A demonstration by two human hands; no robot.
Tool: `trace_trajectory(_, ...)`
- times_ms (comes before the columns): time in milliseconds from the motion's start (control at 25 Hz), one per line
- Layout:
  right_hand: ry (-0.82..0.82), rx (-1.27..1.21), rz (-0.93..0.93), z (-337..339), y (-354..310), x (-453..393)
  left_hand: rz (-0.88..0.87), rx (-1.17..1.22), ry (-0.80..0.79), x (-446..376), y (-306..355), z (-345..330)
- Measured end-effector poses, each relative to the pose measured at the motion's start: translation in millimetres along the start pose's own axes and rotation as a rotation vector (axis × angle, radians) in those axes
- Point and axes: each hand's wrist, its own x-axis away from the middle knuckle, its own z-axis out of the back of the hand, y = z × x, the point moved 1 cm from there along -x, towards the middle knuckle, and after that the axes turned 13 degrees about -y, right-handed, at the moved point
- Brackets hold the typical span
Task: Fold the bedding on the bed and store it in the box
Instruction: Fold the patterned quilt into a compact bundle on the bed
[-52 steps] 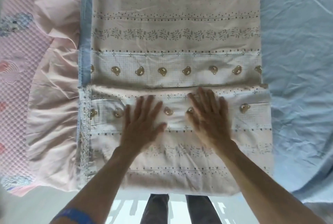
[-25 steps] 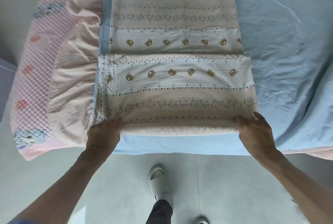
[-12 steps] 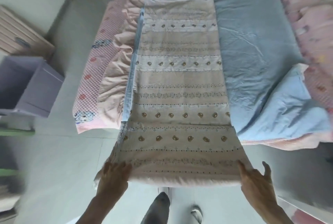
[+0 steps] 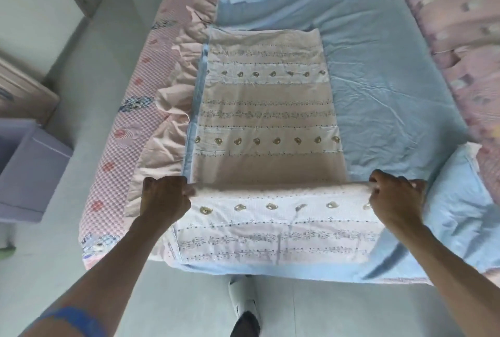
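Observation:
A long cream quilt (image 4: 266, 109) with rows of little bears lies lengthwise on the blue bed sheet (image 4: 387, 87). Its near end is raised and turned over toward the far end, forming a rolled edge (image 4: 278, 196) above the flat part. My left hand (image 4: 165, 198) grips the left corner of that raised edge. My right hand (image 4: 396, 200) grips the right corner. A lilac storage box (image 4: 29, 171) stands on the floor left of the bed, partly cut off by the frame edge.
A pink ruffled bed skirt (image 4: 162, 131) hangs down the bed's left side. A loose blue cloth (image 4: 460, 214) lies at the near right corner. Pink patterned bedding (image 4: 457, 14) runs along the right. Grey floor (image 4: 89, 74) lies between bed and box. My shoe (image 4: 244, 298) shows below.
Earlier both palms pressed flat on the folded near end. Both hands then gripped its near corners, lifted the end and carried it forward over the quilt. The view pulled back from the bed.

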Motion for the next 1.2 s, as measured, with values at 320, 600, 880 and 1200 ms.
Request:
trace_trajectory(320,-0.231,-0.155,-0.174,-116,-20,-190,-0.061,0.22,-0.233,-230,-18,-62)
trace_trajectory(600,-0.044,-0.183,-0.242,-167,-41,-199,-0.023,0.026,0.126,-241,25,-110)
trace_trajectory(880,-0.278,0.0,0.454,-234,-118,-153,-0.319,-0.109,-0.14,-220,104,-193)
trace_trajectory(1200,-0.258,-0.063,0.419,-215,-100,-69,-0.176,0.024,-0.107,-101,86,-208)
